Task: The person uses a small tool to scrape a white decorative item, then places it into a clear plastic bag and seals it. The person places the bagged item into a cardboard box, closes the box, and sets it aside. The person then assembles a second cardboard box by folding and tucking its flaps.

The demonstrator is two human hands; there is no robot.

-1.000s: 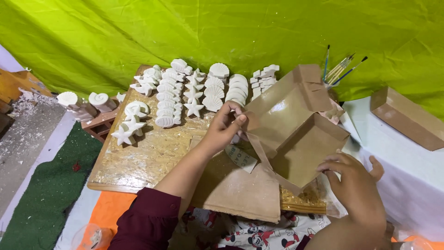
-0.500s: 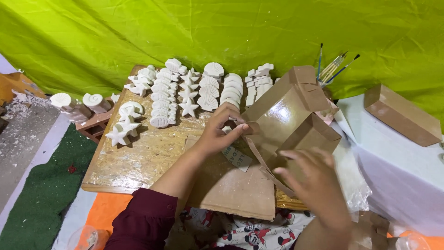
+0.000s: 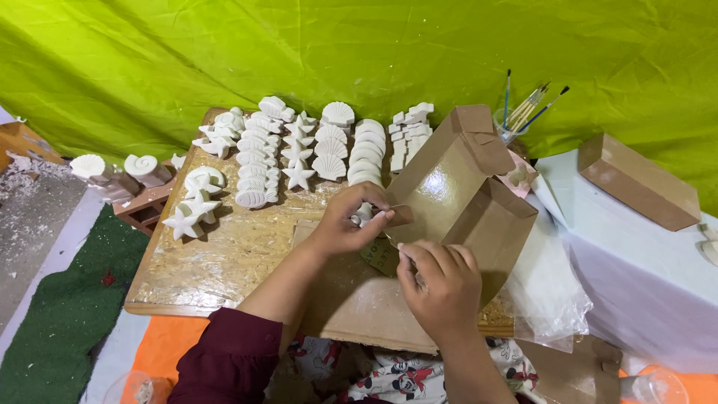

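Head view: a person's left hand (image 3: 348,221) and right hand (image 3: 441,288) work at the near corner of a brown cardboard box (image 3: 464,191) with glossy sides and taped flaps, which stands tilted on a flat sheet of brown cardboard (image 3: 359,299) over a chipboard work surface (image 3: 217,254). The left grip is narrow, thumb and fingers pinched on a small cardboard flap at the box's lower edge; the right grip is curled narrow just below it, and whether it holds anything cannot be told. The box lies just right of and beyond both hands, its long axis running from the hands up and away to the right, its taped top end pointing toward the green tarpaulin backdrop (image 3: 224,52). What the box holds is hidden. Beyond the left hand, rows of white plaster shells and starfish (image 3: 299,150) cover the far part of the surface. Behind the box, a clear cup of paintbrushes (image 3: 523,116) stands upright. Well to the right of the right hand, a closed brown cardboard box (image 3: 636,179) rests on a white cloth (image 3: 643,269).
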